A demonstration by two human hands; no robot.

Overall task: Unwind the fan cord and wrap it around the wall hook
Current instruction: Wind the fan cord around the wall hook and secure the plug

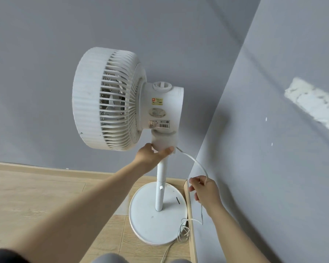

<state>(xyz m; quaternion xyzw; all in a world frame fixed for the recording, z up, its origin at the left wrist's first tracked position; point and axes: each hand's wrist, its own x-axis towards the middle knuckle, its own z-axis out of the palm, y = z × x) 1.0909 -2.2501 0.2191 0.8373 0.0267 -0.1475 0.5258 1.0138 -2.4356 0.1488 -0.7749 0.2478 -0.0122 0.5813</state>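
**One fan, one cord, two hands**

Your left hand (152,154) was stretched up and forward, fingers curled round the neck (164,142) of the single white fan (122,99). Your right hand (203,190) was held lower, near the wall (273,168), fingers pinching the one white cord (196,162). The cord arced from the neck to that hand, then hung to a loose tangle beside the round base (150,215) on the floor (46,196).

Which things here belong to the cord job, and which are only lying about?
For the job:
fan
cord
left hand gripping the fan neck
right hand pinching the cord

Lying about:
wooden floor
baseboard
white patch on the wall
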